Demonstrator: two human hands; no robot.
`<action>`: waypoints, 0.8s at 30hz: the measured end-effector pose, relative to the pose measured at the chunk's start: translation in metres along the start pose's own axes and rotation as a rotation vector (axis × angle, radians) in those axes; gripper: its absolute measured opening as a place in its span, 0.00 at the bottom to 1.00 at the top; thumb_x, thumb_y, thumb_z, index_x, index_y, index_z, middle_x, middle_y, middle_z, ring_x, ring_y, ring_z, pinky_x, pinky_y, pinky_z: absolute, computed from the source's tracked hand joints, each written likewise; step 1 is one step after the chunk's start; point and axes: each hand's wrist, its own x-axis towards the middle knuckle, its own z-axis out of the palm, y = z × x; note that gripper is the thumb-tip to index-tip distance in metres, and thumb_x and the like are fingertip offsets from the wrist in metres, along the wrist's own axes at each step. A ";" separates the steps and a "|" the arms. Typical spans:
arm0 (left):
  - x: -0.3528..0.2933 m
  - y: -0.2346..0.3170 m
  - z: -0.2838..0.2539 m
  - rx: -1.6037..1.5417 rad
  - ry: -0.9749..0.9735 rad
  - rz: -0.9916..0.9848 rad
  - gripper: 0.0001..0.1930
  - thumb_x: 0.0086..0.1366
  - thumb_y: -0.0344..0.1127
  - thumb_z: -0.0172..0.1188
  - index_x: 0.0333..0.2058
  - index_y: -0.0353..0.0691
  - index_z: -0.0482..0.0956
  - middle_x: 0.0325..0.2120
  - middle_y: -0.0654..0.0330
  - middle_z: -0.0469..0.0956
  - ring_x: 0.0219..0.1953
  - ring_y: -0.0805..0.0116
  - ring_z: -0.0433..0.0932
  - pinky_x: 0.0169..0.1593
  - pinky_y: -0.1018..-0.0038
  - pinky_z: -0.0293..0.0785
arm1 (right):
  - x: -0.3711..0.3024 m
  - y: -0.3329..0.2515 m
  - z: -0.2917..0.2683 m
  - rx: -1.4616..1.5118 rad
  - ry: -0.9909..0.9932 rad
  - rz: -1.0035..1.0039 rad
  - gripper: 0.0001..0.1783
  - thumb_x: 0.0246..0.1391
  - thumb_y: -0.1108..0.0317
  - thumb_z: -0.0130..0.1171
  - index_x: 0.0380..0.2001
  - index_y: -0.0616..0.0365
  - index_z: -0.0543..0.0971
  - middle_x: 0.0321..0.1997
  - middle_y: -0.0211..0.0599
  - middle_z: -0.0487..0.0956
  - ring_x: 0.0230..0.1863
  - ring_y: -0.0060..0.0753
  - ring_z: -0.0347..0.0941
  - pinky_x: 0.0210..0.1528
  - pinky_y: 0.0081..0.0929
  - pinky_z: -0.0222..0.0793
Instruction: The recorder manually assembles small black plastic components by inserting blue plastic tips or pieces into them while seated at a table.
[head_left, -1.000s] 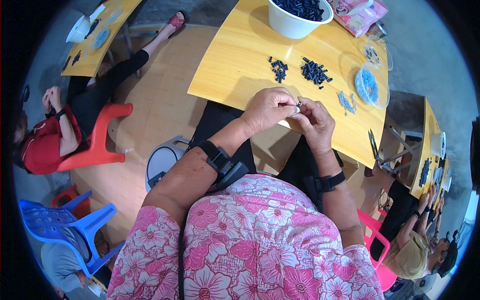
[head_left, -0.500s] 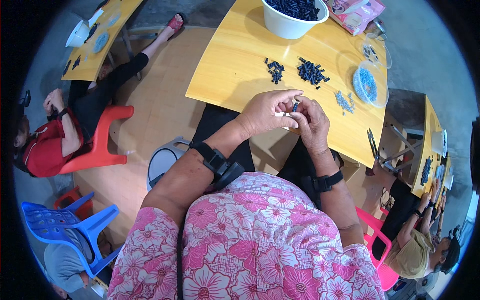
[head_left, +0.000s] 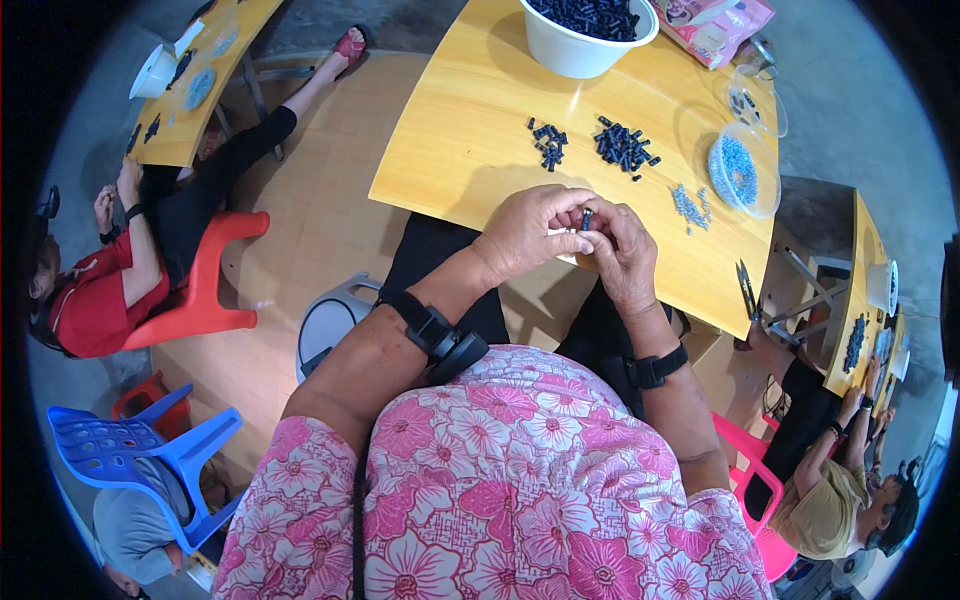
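Note:
A small black cylindrical piece (head_left: 586,219) with a pale end is pinched between the fingertips of my two hands, just off the near edge of the table. My left hand (head_left: 530,226) is closed at it from the left, thumb stretched below. From the other side my right hand (head_left: 628,258) closes on it with bent fingers. Part of the piece is hidden by the fingers. Beyond the hands, two piles of similar black pieces, a smaller pile (head_left: 549,145) and a larger pile (head_left: 625,146), lie on the yellow table (head_left: 450,130). Small clear-blue bits (head_left: 690,207) lie loose to the right.
A white tub (head_left: 575,52) of black pieces stands at the back. At the right are a clear bowl (head_left: 768,190) of blue bits, a clear lid (head_left: 772,112), a pink package (head_left: 715,28) and dark pliers-like snips (head_left: 746,290). Other people sit at tables on both sides.
The black piece has shifted slightly left and nearer, and stands more upright between my fingers. My fingers have closed in around it. The person at the left has raised a hand toward their table.

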 end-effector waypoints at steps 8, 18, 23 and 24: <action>0.000 -0.003 0.001 0.061 0.021 0.040 0.26 0.51 0.33 0.72 0.51 0.39 0.77 0.30 0.61 0.76 0.31 0.73 0.76 0.39 0.77 0.76 | 0.000 0.001 -0.001 -0.032 -0.020 -0.015 0.20 0.48 0.72 0.62 0.48 0.53 0.76 0.34 0.42 0.77 0.36 0.48 0.75 0.39 0.37 0.73; -0.002 -0.009 0.005 0.076 0.042 0.056 0.23 0.51 0.39 0.71 0.46 0.42 0.77 0.30 0.60 0.76 0.32 0.67 0.77 0.40 0.73 0.77 | -0.001 0.002 0.000 -0.035 -0.024 -0.033 0.23 0.46 0.74 0.63 0.49 0.52 0.75 0.35 0.41 0.78 0.37 0.46 0.76 0.39 0.36 0.74; -0.001 -0.011 0.005 0.102 0.050 0.102 0.23 0.51 0.39 0.71 0.45 0.42 0.77 0.29 0.59 0.76 0.31 0.65 0.77 0.38 0.71 0.76 | -0.002 0.001 0.000 -0.062 -0.016 -0.052 0.22 0.48 0.74 0.63 0.49 0.52 0.75 0.36 0.40 0.78 0.37 0.45 0.77 0.40 0.36 0.74; -0.001 -0.010 0.005 0.115 0.049 0.117 0.23 0.51 0.40 0.71 0.45 0.42 0.77 0.29 0.59 0.76 0.31 0.65 0.77 0.38 0.71 0.76 | -0.002 0.001 0.000 -0.062 -0.015 -0.054 0.22 0.48 0.74 0.63 0.49 0.52 0.75 0.36 0.40 0.78 0.37 0.45 0.77 0.40 0.36 0.74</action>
